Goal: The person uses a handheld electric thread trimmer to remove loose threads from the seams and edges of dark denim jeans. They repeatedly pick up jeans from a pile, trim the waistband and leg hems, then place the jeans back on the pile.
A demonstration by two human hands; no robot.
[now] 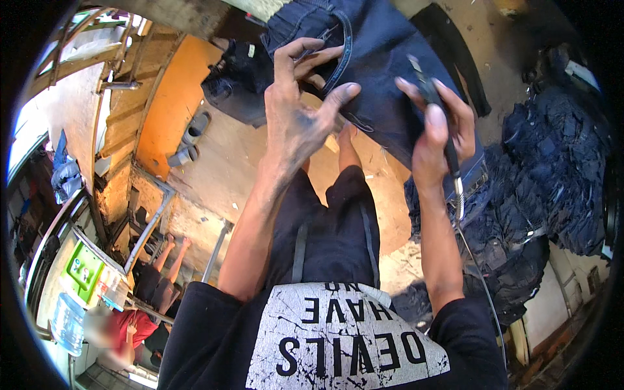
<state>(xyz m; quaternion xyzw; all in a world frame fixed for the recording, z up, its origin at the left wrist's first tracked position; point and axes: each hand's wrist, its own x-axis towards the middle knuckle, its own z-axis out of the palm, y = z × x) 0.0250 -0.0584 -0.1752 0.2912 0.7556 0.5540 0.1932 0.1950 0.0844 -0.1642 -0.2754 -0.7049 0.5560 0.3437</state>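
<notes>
A dark blue denim garment is spread out in front of me, its waistband curving near the top. My left hand rests on it by the waistband, fingers bent but apart, with the thumb stretched out to the right. Dark smudges mark that hand. In my right hand is a slim black pen-shaped tool with a metal tip, gripped between thumb and fingers. The tip points up and away, above the denim. A thin cable runs from the tool's lower end past my right forearm.
A large heap of dark garments lies to the right. More dark cloth is at the far left of the denim. Slippers sit on the floor by an orange panel. At lower left are another person, a green tray and a water bottle.
</notes>
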